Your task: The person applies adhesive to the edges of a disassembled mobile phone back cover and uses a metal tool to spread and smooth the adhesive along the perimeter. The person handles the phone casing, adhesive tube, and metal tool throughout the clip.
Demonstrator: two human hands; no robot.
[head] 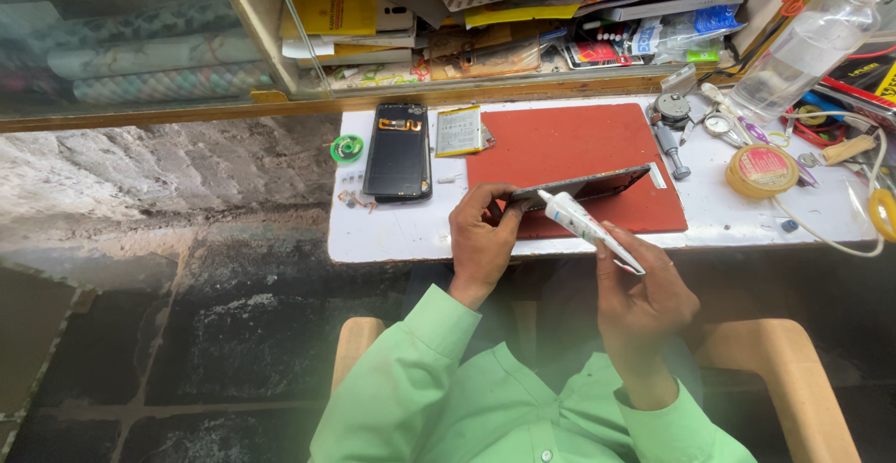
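The white-topped bench carried a flat red rectangular work mat. Above the mat's near edge, the left hand closed its grip on one end of a thin dark phone panel, held tilted. The panel appeared light, stiff and fragile; edge holds suited it. The right hand pinched a small white adhesive tube, judged soft-walled, nozzle touching the panel.

White tube over a red mat (light green sleeves), yellow tape roll
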